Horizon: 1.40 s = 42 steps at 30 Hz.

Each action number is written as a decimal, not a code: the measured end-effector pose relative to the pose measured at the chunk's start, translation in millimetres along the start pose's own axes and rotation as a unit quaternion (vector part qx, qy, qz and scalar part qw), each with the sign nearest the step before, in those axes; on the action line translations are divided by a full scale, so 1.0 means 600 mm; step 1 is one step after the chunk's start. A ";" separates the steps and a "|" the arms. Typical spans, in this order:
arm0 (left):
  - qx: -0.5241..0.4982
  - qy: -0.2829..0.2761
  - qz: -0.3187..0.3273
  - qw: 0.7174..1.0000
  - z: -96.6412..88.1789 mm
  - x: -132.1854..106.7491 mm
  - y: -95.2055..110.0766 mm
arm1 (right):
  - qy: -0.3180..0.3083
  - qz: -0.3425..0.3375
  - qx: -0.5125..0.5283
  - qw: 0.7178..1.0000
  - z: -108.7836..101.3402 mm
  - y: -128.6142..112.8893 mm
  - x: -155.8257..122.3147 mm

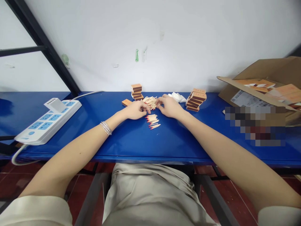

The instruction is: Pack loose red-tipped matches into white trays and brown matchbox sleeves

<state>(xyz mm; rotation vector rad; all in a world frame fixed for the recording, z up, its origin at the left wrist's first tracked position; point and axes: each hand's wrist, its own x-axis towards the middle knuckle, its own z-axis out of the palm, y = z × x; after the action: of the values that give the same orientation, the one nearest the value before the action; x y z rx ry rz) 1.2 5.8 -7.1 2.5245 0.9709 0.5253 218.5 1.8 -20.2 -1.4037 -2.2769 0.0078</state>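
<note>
1. on the right of the counter (131, 141) we see an open cardboard box (263, 70) with orange-topped boxes (285, 94) lying inside it.
2. near the wall we have two stacks of matchboxes, a left stack (136, 91) and a leaning right stack (196, 99); we cannot tell what they hold. a single matchbox (126, 102) lies flat beside the left stack.
3. between the stacks we find a loose pile of matchsticks (150, 101), and just nearer to us a smaller row of matchsticks (153, 120), red heads mostly to the left.
4. our left hand (136, 110) is loosely curled at the pile's left edge, close above the row; we cannot tell whether its fingers pinch anything.
5. our right hand (170, 106) is bent with fingertips at the pile's right edge; whether they grip a stick, we cannot tell.
6. white pieces (176, 97) behind the right hand are partly hidden and hard for us to identify.
7. a pixelated patch covers the counter below the cardboard box, which the frame cuts off.
</note>
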 end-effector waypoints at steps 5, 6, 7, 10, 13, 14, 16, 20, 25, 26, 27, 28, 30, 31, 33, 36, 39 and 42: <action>-0.003 -0.003 -0.007 1.000 0.000 0.000 0.001 | -0.009 -0.002 -0.019 1.000 0.000 -0.008 -0.001; -0.004 -0.002 -0.009 1.000 0.000 0.000 0.002 | -0.011 -0.001 -0.023 1.000 0.000 -0.008 -0.001; -0.005 -0.001 -0.010 1.000 0.000 0.000 0.001 | -0.012 0.000 -0.026 1.000 -0.001 -0.008 -0.001; -0.006 0.002 -0.013 1.000 0.000 0.001 -0.001 | -0.018 -0.001 -0.032 0.999 -0.004 -0.007 -0.001; -0.002 0.002 -0.009 1.000 0.002 0.001 -0.004 | -0.024 -0.002 -0.028 0.999 -0.008 -0.003 0.000; 0.000 0.003 -0.006 1.000 0.003 0.001 -0.005 | -0.024 -0.004 -0.024 0.999 -0.009 -0.001 0.000; 0.002 0.003 -0.004 1.000 0.003 0.000 -0.005 | -0.018 -0.011 -0.018 1.000 -0.012 0.002 0.001; 0.002 -0.003 -0.014 1.000 0.000 -0.001 0.001 | 0.010 -0.013 0.007 1.000 -0.018 -0.002 -0.002; 0.022 -0.003 -0.016 1.000 -0.002 -0.001 0.002 | -0.061 -0.039 0.108 0.991 -0.027 -0.026 -0.013; 0.026 -0.002 -0.017 1.000 -0.002 -0.001 0.001 | -0.078 -0.045 0.121 0.989 -0.028 -0.028 -0.014; 0.029 -0.002 -0.018 0.999 -0.001 -0.001 0.000 | -0.086 -0.048 0.128 0.987 -0.028 -0.029 -0.015; 0.029 -0.001 -0.017 0.999 -0.001 0.000 0.000 | -0.085 -0.046 0.130 0.987 -0.027 -0.028 -0.015; 0.026 0.000 -0.015 1.000 0.000 0.000 -0.002 | -0.061 -0.034 0.118 0.991 -0.023 -0.020 -0.012; 0.024 0.000 -0.012 1.000 0.000 0.000 -0.002 | -0.043 -0.026 0.108 0.993 -0.020 -0.015 -0.010; 0.018 -0.001 -0.005 1.000 0.001 0.000 -0.003 | -0.011 -0.014 0.084 0.996 -0.013 -0.004 -0.005; 0.009 -0.002 0.001 1.000 0.003 0.000 -0.004 | 0.015 -0.013 0.055 0.998 -0.003 0.006 0.001; 0.007 -0.002 0.008 1.000 0.003 0.000 -0.004 | 0.004 -0.026 0.041 0.999 0.003 0.005 0.004; 0.003 -0.005 0.014 1.000 0.001 -0.001 -0.002 | -0.013 -0.031 0.035 0.999 0.005 0.000 0.005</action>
<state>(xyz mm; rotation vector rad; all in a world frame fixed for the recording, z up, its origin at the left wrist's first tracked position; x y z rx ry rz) 0.5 6.3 -8.4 2.5475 0.9365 0.5172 216.3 5.0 -21.7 -1.3039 -2.3175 0.0857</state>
